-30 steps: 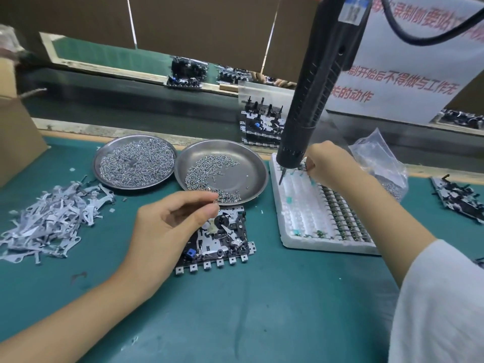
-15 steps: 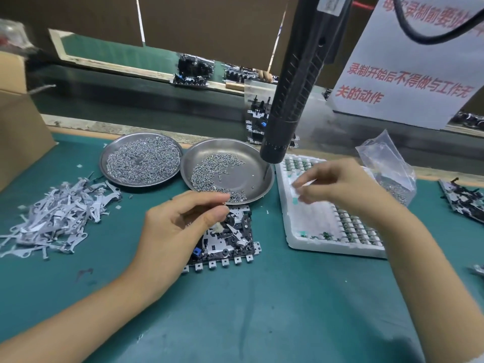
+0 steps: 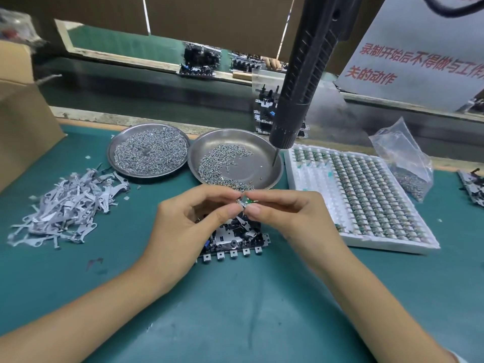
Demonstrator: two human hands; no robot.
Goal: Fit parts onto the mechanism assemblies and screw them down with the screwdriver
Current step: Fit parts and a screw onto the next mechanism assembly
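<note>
A black mechanism assembly (image 3: 235,238) with metal tabs along its front lies on the green mat. Just above it, my left hand (image 3: 188,226) and my right hand (image 3: 285,218) meet fingertip to fingertip and both pinch a small green-and-metal part (image 3: 247,202). The black electric screwdriver (image 3: 301,82) hangs untouched above the right steel dish (image 3: 264,150), bit pointing down. A white foam tray (image 3: 309,184) with rows of the small parts lies to the right.
A second steel dish (image 3: 148,151) full of screws sits at the left, with a heap of grey metal levers (image 3: 65,205) beside it. A plastic bag (image 3: 403,158), a cardboard box (image 3: 21,111) and more assemblies (image 3: 474,187) ring the mat.
My right hand came from the foam tray to the centre with a small part. My left hand rose slightly to meet it above the assembly. The screwdriver swung a little.
</note>
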